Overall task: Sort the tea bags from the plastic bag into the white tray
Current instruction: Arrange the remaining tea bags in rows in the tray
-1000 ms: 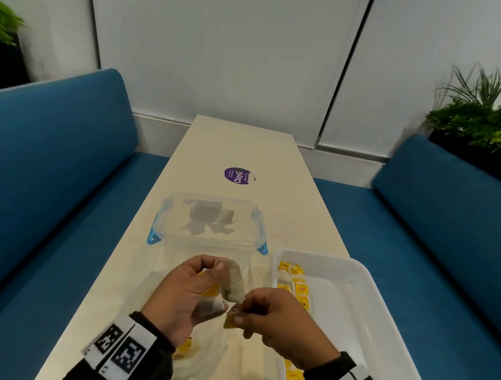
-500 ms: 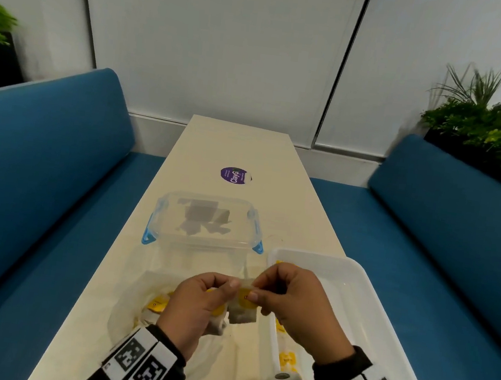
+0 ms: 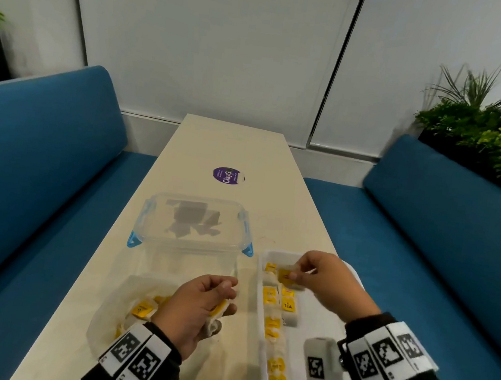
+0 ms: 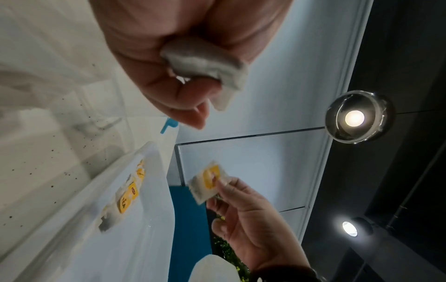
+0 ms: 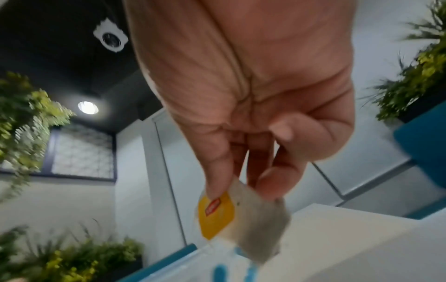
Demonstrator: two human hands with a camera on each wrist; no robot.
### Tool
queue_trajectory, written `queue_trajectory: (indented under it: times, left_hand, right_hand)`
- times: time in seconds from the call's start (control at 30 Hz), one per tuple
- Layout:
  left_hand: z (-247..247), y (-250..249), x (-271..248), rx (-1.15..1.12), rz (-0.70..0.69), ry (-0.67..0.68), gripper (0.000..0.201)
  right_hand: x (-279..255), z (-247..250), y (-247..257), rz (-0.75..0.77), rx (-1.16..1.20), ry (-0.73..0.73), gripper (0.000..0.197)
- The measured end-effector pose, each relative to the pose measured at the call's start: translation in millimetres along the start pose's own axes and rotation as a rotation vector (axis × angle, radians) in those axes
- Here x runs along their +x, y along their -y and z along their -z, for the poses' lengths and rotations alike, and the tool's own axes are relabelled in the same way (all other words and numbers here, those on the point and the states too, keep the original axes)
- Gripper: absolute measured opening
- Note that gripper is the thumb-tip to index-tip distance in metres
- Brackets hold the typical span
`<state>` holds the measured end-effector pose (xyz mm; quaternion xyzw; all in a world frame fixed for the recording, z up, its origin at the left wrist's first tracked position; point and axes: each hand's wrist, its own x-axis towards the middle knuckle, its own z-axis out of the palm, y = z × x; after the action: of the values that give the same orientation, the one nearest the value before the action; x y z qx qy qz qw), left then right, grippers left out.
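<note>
My right hand (image 3: 311, 276) pinches a tea bag with a yellow tag (image 3: 286, 277) (image 5: 236, 217) (image 4: 207, 181) just above the far end of the white tray (image 3: 355, 300). A row of yellow-tagged tea bags (image 3: 273, 325) lies along the tray's left side. My left hand (image 3: 197, 306) hovers over the crumpled plastic bag (image 3: 114, 309) and grips a bunched tea bag (image 3: 216, 316) (image 4: 205, 63) in its curled fingers. More tea bags (image 3: 143, 309) lie in the plastic bag.
A clear lidded box with blue clips (image 3: 191, 223) stands on the table just beyond the hands. A purple round sticker (image 3: 227, 175) lies farther back. Blue benches (image 3: 41, 164) flank the narrow table (image 3: 232, 143). Plants (image 3: 487, 130) stand at the right.
The hands have parted. My right hand has carried one tea bag to the right, over the tray's far end. My left hand has stayed above the plastic bag with another tea bag.
</note>
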<state>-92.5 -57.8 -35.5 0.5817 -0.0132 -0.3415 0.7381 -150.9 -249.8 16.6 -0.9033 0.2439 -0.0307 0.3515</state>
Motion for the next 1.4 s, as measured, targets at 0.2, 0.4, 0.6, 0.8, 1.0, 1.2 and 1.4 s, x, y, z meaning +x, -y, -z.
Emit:
queue_trajectory:
  times: [0.2,0.4,0.6,0.8,1.0,1.2,1.4]
  left_hand:
    - [-4.3,8.9,9.9,-0.059,0.061,-0.037,0.019]
    - [-7.0,8.8,11.8,-0.134,0.074,-0.044,0.033]
    - [-6.9,7.6,1.2,-0.004,-0.013,-0.04,0.031]
    - [-5.7,7.4,-3.5,0.081,-0.253,-0.101,0.035]
    - [-18.7,6.9,-15.6,0.157,-0.423,-0.086,0.034]
    - [-15.0,5.8,-21.2,0.261,-0.444,-0.071,0.028]
    - [34.7,-7.7,-42.4,0.386,-0.426,-0.132,0.027]
  right_hand:
    - [37.7,-1.8,-44.0,-0.239,-0.382,0.325,0.009]
    - [59.2,-30.9,-70.8,-0.385,-0.402,0.49,0.006]
    - [68.8,-49.9,-76.9,-0.388,-0.442,0.43,0.025]
    - [19.1,-19.3,-23.2,-0.149,0.252,0.237,0.027]
    - [-43.3,-39.8,22.5,0.064,0.356,0.228,0.016]
    - [-48.5,-32.7,8.6,-0.064,0.427,0.163,0.011]
    - [-6.0,0.6,-27.6,-0.095,-0.087,0.014,0.012]
